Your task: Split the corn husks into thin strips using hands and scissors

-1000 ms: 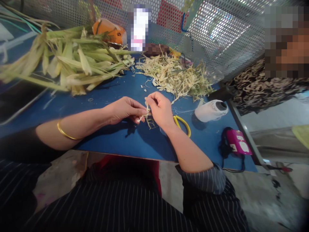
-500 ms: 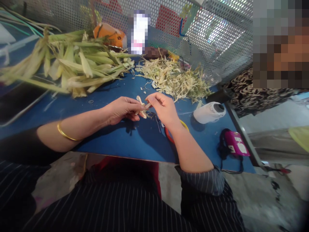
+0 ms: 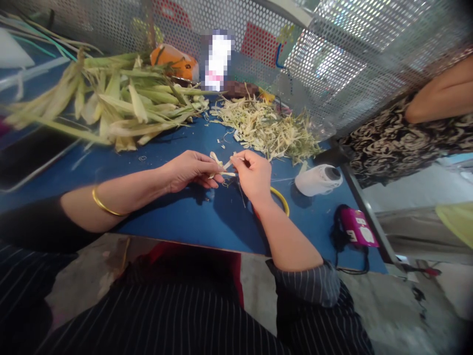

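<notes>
Pale strips of corn husk (image 3: 215,158) stick out of my left hand (image 3: 190,171), which pinches them between thumb and fingers. Close by on the right, my right hand (image 3: 254,173) is closed with thumb and fingertips on the end of a narrow husk strip that runs between both hands. A thin thread hangs below my right hand. Under the right wrist lies a ring-shaped yellow and red thing (image 3: 284,198), partly hidden by the forearm. From a white cone of thread (image 3: 317,180), a fine thread leads toward my right hand.
Long husks (image 3: 125,108) lie heaped at the back left of the blue table (image 3: 221,222), cut husk strips (image 3: 266,123) at the back right. A purple box (image 3: 361,228) with black cord sits near the right edge. Behind stands a perforated metal panel (image 3: 236,19); another person's arm (image 3: 439,93) is beyond.
My right hand has shifted slightly right and down, and more pale husk strip shows between the hands. My left hand keeps its hold. The whole view has moved a little.
</notes>
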`<state>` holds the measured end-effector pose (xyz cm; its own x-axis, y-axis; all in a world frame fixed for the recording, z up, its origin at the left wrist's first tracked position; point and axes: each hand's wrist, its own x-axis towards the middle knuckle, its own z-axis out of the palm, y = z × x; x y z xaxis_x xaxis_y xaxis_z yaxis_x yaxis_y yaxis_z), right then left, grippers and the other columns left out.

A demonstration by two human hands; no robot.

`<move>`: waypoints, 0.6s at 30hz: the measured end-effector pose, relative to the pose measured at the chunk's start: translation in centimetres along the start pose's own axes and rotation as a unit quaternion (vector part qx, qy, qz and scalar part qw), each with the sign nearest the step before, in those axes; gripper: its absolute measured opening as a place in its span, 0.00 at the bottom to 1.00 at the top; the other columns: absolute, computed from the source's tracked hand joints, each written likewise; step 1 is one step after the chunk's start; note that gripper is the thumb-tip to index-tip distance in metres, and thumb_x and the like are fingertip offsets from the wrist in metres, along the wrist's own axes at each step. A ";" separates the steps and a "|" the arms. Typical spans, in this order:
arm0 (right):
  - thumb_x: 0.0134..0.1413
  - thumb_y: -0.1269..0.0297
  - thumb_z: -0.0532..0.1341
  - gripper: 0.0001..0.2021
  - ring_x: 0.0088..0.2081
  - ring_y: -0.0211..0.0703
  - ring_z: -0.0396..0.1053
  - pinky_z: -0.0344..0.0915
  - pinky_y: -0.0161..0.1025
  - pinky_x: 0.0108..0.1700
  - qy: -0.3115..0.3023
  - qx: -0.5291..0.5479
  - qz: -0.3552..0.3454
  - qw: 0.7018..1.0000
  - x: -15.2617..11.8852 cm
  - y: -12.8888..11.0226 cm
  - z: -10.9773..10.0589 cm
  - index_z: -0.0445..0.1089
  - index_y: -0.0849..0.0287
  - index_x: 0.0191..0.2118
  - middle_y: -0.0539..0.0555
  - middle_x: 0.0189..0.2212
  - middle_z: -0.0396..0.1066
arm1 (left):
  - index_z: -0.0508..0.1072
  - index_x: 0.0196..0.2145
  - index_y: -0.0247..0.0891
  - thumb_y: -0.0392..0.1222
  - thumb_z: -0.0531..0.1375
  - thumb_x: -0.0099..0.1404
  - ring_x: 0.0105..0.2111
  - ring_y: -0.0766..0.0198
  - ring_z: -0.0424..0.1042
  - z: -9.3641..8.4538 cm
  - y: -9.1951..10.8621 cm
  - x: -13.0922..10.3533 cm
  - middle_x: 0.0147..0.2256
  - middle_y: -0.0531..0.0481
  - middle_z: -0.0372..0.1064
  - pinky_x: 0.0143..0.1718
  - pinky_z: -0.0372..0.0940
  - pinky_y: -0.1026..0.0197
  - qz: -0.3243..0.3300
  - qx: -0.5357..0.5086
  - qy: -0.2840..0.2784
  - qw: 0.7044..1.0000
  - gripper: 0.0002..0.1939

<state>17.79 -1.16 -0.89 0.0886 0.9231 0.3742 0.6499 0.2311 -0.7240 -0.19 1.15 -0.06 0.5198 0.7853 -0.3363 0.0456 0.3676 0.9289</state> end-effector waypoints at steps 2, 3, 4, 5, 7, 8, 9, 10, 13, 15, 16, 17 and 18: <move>0.54 0.63 0.60 0.07 0.26 0.37 0.64 0.59 0.36 0.32 0.001 -0.010 -0.008 1.000 0.1 0.3 0.1 0.70 0.57 0.27 0.48 0.22 0.70 | 0.80 0.30 0.33 0.47 0.70 0.48 0.22 0.66 0.73 0.0 0.0 0.0 0.29 0.42 0.77 0.26 0.69 0.64 -0.001 0.000 0.002 1.000 0.15; 0.54 0.62 0.60 0.08 0.26 0.37 0.64 0.59 0.36 0.32 -0.004 -0.015 -0.013 1.000 0.1 0.5 0.2 0.70 0.57 0.27 0.48 0.22 0.70 | 0.80 0.29 0.33 0.48 0.70 0.48 0.22 0.66 0.73 0.0 -0.1 0.1 0.29 0.42 0.77 0.26 0.69 0.64 -0.001 -0.001 0.003 1.000 0.15; 0.55 0.62 0.59 0.08 0.26 0.37 0.65 0.60 0.36 0.32 -0.011 -0.020 -0.021 1.000 0.2 0.6 0.2 0.71 0.57 0.27 0.48 0.23 0.70 | 0.80 0.29 0.33 0.48 0.70 0.48 0.22 0.65 0.73 0.0 -0.1 0.1 0.28 0.42 0.77 0.26 0.69 0.64 -0.001 -0.003 0.005 1.000 0.15; 0.56 0.62 0.59 0.08 0.27 0.38 0.66 0.61 0.37 0.33 -0.016 -0.023 -0.033 0.999 0.3 0.8 0.2 0.71 0.56 0.28 0.49 0.24 0.71 | 0.80 0.29 0.33 0.48 0.70 0.48 0.22 0.65 0.73 0.0 -0.1 0.1 0.28 0.41 0.77 0.26 0.69 0.64 -0.001 -0.008 0.008 1.000 0.15; 0.57 0.62 0.57 0.07 0.31 0.40 0.68 0.63 0.39 0.37 0.007 -0.036 -0.073 0.997 0.4 0.9 -0.1 0.72 0.56 0.34 0.51 0.29 0.73 | 0.79 0.28 0.32 0.47 0.71 0.48 0.23 0.65 0.73 0.0 -0.2 0.3 0.29 0.41 0.77 0.27 0.69 0.64 -0.001 -0.029 0.024 0.999 0.15; 0.58 0.63 0.57 0.07 0.35 0.43 0.69 0.64 0.41 0.40 0.038 -0.052 -0.102 0.993 0.4 0.7 -0.4 0.72 0.56 0.38 0.54 0.34 0.73 | 0.79 0.28 0.32 0.47 0.71 0.49 0.23 0.65 0.73 0.0 -0.1 0.3 0.29 0.41 0.77 0.27 0.69 0.64 0.000 -0.043 0.036 0.998 0.14; 0.58 0.63 0.57 0.09 0.40 0.45 0.69 0.64 0.43 0.43 0.073 -0.075 -0.135 0.985 0.4 0.5 -0.7 0.71 0.56 0.41 0.56 0.38 0.72 | 0.78 0.28 0.32 0.46 0.71 0.49 0.24 0.65 0.74 -0.1 -0.1 0.4 0.29 0.42 0.77 0.28 0.69 0.64 0.000 -0.058 0.050 0.997 0.14; 0.58 0.63 0.57 0.10 0.43 0.47 0.69 0.63 0.45 0.46 0.103 -0.103 -0.175 0.974 0.3 0.2 -0.9 0.71 0.56 0.45 0.58 0.41 0.71 | 0.78 0.28 0.32 0.45 0.70 0.49 0.24 0.65 0.74 -0.1 -0.1 0.5 0.30 0.42 0.77 0.28 0.69 0.65 0.002 -0.074 0.063 0.995 0.13; 0.59 0.64 0.58 0.09 0.41 0.44 0.68 0.58 0.45 0.49 0.073 -0.190 -0.324 0.924 -0.1 -0.9 -1.3 0.71 0.53 0.44 0.54 0.38 0.72 | 0.78 0.28 0.32 0.42 0.70 0.49 0.26 0.65 0.75 -0.2 -0.2 0.7 0.28 0.44 0.76 0.29 0.69 0.65 0.012 -0.109 0.089 0.990 0.11; 0.61 0.66 0.57 0.07 0.37 0.40 0.67 0.56 0.44 0.48 0.014 -0.237 -0.399 0.886 -0.4 -1.2 -0.9 0.71 0.53 0.43 0.51 0.34 0.73 | 0.77 0.28 0.31 0.41 0.70 0.49 0.24 0.66 0.73 -0.2 -0.4 0.9 0.25 0.47 0.75 0.29 0.69 0.65 0.020 -0.123 0.097 0.987 0.11; 0.61 0.67 0.56 0.07 0.36 0.39 0.66 0.56 0.43 0.48 -0.004 -0.258 -0.421 0.869 -0.5 -1.3 -0.6 0.71 0.54 0.42 0.50 0.34 0.73 | 0.77 0.27 0.31 0.41 0.70 0.49 0.23 0.68 0.72 -0.1 -0.5 0.9 0.24 0.48 0.73 0.28 0.68 0.65 0.024 -0.127 0.098 0.987 0.11; 0.61 0.68 0.56 0.08 0.36 0.39 0.66 0.55 0.43 0.49 -0.010 -0.278 -0.435 0.856 -0.6 -1.2 -0.2 0.70 0.55 0.42 0.50 0.34 0.73 | 0.77 0.27 0.31 0.41 0.70 0.49 0.22 0.69 0.71 -0.1 -0.7 1.0 0.23 0.49 0.73 0.29 0.68 0.66 0.028 -0.132 0.097 0.986 0.11; 0.62 0.69 0.55 0.08 0.36 0.39 0.65 0.54 0.43 0.49 -0.008 -0.294 -0.446 0.845 -0.7 -1.1 0.2 0.70 0.55 0.42 0.50 0.35 0.73 | 0.77 0.26 0.31 0.41 0.70 0.48 0.22 0.69 0.70 0.0 -0.8 1.0 0.23 0.50 0.72 0.29 0.68 0.66 0.031 -0.135 0.092 0.986 0.11</move>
<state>16.86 -2.05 -0.43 -0.6420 0.4677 0.6075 0.7158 0.6495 0.2564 0.27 1.67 -1.20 0.3489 0.8784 -0.3265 -0.2235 0.4164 0.8813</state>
